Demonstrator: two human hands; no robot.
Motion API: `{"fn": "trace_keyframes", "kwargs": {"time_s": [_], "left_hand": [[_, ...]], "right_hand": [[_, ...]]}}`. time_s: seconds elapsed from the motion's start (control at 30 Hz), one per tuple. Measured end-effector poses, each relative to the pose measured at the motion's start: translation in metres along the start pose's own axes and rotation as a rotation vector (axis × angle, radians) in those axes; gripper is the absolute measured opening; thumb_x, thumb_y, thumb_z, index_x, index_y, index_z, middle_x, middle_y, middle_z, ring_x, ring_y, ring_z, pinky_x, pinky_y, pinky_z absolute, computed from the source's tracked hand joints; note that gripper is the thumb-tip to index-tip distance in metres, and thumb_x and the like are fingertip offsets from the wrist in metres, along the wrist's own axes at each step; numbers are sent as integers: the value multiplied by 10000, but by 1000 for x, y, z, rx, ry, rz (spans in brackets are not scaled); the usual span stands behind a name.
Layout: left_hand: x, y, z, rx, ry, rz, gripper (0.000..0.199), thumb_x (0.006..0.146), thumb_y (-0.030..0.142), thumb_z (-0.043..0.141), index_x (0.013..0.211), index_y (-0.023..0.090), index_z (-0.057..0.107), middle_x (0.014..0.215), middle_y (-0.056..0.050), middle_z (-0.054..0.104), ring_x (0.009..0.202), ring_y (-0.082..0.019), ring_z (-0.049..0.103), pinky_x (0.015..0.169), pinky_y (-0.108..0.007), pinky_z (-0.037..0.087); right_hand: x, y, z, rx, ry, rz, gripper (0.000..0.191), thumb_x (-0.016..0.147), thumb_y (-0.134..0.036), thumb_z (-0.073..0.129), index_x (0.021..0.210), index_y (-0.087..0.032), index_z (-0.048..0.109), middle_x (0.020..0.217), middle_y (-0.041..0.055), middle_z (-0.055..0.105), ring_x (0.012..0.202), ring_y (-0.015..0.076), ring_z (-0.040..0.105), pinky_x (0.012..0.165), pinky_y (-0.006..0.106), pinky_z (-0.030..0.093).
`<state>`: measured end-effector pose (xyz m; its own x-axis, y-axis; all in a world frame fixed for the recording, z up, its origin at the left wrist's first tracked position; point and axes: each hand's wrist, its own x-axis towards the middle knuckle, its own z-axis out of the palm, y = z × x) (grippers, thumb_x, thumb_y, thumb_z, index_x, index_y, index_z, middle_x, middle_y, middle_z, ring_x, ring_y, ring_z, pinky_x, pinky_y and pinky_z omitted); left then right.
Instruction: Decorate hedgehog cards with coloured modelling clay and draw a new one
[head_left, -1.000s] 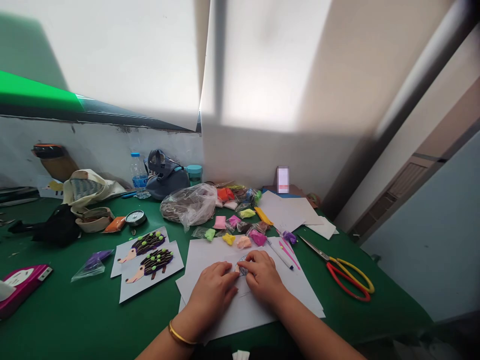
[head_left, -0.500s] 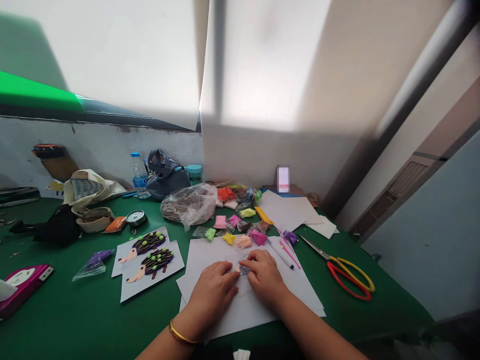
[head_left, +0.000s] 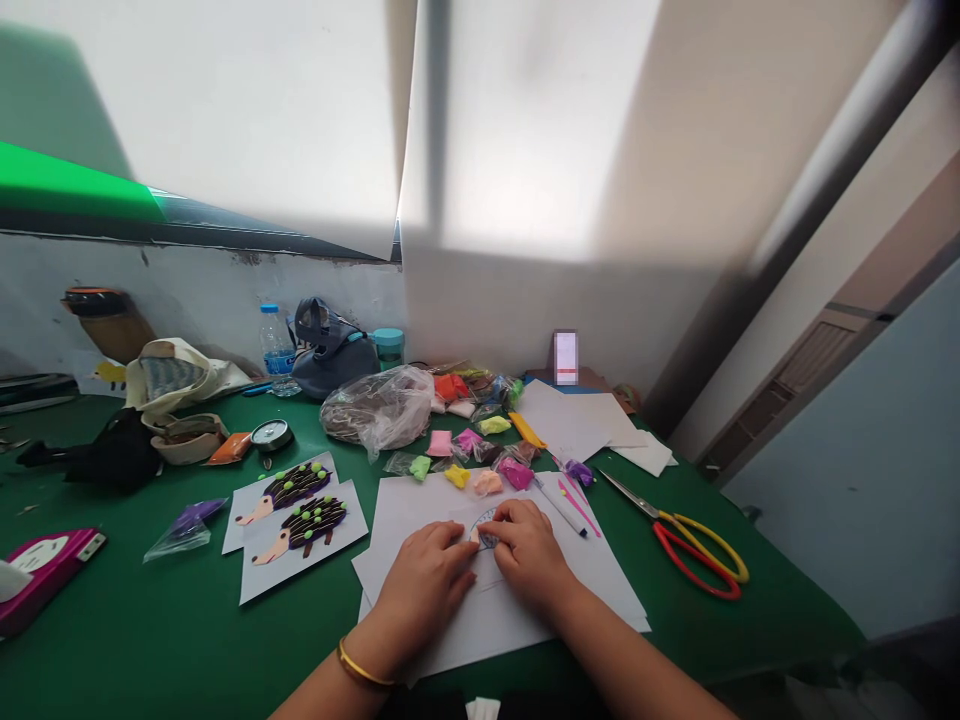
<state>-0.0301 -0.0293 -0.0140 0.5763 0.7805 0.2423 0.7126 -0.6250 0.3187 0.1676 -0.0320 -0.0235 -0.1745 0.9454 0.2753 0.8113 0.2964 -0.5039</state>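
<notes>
A white sheet (head_left: 525, 615) lies on the green table, with a round blue drawing (head_left: 487, 520) on it, partly covered by my fingers. A small peach clay piece (head_left: 475, 536) sits at the drawing's left side. My left hand (head_left: 431, 575) rests on the paper left of it, fingers curved and fingertips at the clay. From the right, my right hand (head_left: 531, 555) has its index fingertip pressed on the clay, its other fingers curled. Beyond my hands lie lumps of peach clay (head_left: 488, 483), yellow clay (head_left: 457, 477) and magenta clay (head_left: 516, 473). A marker (head_left: 568, 512) is on the sheet.
Two hedgehog pictures (head_left: 304, 562) lie to the left, near a bagged purple clay (head_left: 191, 518). Large scissors (head_left: 679, 535) rest at the right. A plastic bag (head_left: 379, 408), a water bottle (head_left: 278, 355) and a phone (head_left: 566, 358) are at the back.
</notes>
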Motion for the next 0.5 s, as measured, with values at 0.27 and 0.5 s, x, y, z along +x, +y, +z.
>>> {"fn": "trace_keyframes", "kwargs": {"time_s": [0.27, 0.5], "left_hand": [[-1, 0, 1, -9, 30, 12, 384, 790, 180, 668, 1153, 305, 649, 1204, -67, 636, 1108, -269, 591, 964, -452, 479], [1, 1, 0, -33, 27, -1, 387, 782, 162, 660, 1155, 262, 630, 1194, -65, 644, 1105, -267, 588, 964, -441, 473]], "right_hand": [[0, 0, 0, -34, -3, -3, 448, 756, -62, 548, 1052, -341, 734, 1003, 17, 606, 1011, 204, 492, 867, 340, 339], [0, 0, 0, -8, 11, -2, 461, 747, -52, 537, 1057, -329, 736, 991, 22, 615, 1004, 204, 496, 869, 340, 345]]}}
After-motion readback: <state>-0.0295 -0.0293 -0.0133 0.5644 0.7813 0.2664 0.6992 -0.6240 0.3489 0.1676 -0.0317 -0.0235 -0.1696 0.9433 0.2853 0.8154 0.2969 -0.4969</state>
